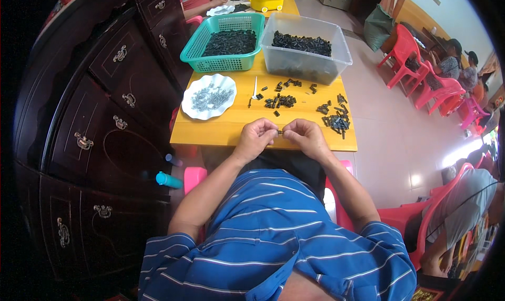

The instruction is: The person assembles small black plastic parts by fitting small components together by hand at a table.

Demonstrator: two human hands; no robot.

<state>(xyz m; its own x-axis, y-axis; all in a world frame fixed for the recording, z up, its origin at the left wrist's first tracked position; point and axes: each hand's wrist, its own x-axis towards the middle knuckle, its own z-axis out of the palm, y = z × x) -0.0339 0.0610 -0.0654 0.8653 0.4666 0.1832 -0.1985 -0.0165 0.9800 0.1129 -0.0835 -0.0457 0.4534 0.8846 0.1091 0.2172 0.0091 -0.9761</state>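
My left hand and my right hand meet above the near edge of the yellow table. Pinched between their fingertips is a small black cylindrical part, mostly hidden by the fingers. Just beyond lies a loose cluster of small black parts. Beside my right hand is another pile of black parts. Left of the cluster, a white scalloped plate holds many small, thin, silvery pieces. A slim white stick-like tool with a dark tip lies between plate and cluster.
A green perforated basket and a clear plastic bin, both holding black parts, stand at the table's far end. Dark drawers line the left side. Beyond sits a yellow tub. People sit on red chairs at right.
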